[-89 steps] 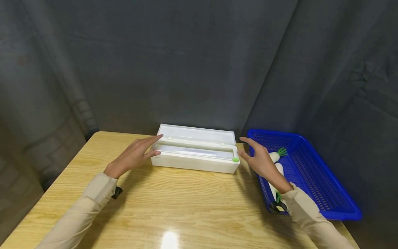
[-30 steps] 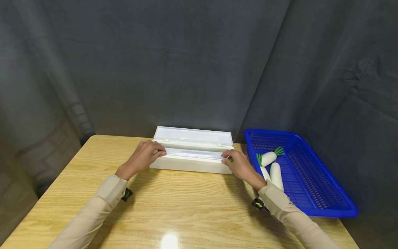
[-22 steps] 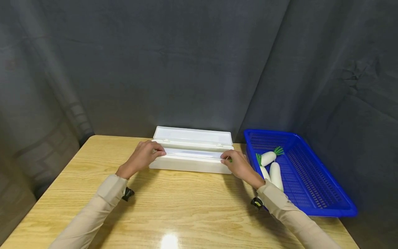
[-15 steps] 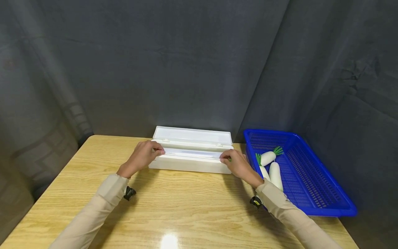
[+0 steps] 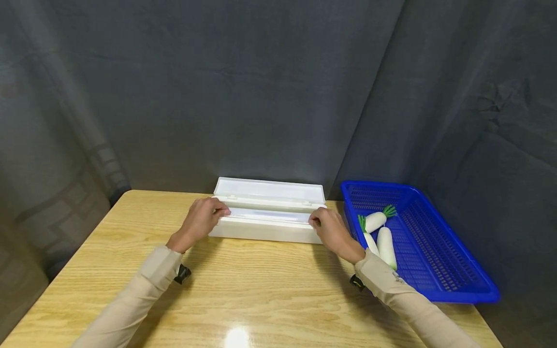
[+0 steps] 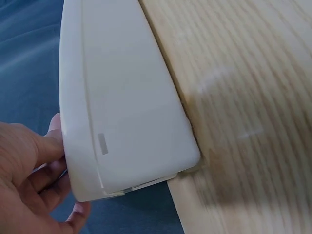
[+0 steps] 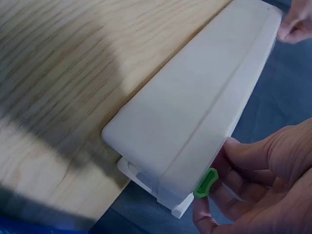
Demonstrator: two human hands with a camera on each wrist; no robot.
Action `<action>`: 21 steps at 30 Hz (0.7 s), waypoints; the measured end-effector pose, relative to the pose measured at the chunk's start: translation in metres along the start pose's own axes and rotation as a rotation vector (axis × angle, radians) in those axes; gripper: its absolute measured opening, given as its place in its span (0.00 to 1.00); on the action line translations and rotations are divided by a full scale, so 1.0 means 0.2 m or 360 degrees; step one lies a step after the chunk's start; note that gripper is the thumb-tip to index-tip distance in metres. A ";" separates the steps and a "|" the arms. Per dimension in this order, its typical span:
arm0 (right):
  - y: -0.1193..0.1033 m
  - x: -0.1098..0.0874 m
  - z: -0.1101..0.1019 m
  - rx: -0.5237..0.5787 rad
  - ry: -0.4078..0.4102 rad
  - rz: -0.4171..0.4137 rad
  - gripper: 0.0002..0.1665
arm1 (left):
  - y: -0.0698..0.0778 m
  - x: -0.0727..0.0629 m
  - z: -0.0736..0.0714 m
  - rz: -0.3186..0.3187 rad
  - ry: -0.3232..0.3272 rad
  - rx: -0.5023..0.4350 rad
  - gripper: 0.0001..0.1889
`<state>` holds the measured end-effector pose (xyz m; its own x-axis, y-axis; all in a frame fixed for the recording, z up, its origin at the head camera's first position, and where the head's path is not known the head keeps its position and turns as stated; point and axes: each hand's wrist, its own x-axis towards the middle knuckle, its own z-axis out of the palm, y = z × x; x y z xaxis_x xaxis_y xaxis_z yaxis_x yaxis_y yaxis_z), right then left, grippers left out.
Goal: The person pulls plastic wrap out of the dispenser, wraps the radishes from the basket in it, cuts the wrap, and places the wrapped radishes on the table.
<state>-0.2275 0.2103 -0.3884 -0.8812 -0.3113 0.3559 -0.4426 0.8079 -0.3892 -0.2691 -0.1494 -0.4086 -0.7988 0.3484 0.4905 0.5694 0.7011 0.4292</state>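
Note:
A long white plastic wrap dispenser (image 5: 265, 233) stands near the back of the table, its lid (image 5: 270, 188) raised. Clear plastic wrap (image 5: 267, 215) shows in its long opening. At the left end, my left hand (image 5: 201, 217) pinches with thumb and index finger at the film's front edge. My right hand (image 5: 332, 228) pinches in the same way at the right end. A green slider (image 7: 206, 183) sits beside the right fingers in the right wrist view. The exact bit of film between the fingertips is too thin to make out.
A blue perforated basket (image 5: 461, 295) stands on the right of the wooden table (image 5: 261, 290). White radishes (image 5: 386, 246) with green tops lie in its left side. A dark curtain (image 5: 243, 96) hangs behind.
Three seconds ago both hands were spread apart beside the dispenser's ends. They have come in to its front edge and pinch there. Lately the hands shift only slightly.

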 end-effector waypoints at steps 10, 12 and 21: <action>0.00 0.00 0.02 -0.0128 0.0066 -0.0067 0.14 | -0.01 -0.01 0.04 0.0191 0.0228 0.0105 0.03; 0.00 0.00 0.02 -0.0135 0.0087 -0.0063 0.12 | -0.01 -0.02 0.05 0.0226 0.0277 0.0126 0.04; 0.00 0.00 0.00 -0.0122 0.0110 -0.0053 0.10 | -0.01 -0.01 0.06 0.0269 0.0392 0.0128 0.04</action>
<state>-0.2263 0.2100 -0.3883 -0.8515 -0.3054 0.4262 -0.4550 0.8344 -0.3111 -0.2704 -0.1433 -0.4203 -0.6172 0.3099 0.7232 0.6653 0.6963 0.2694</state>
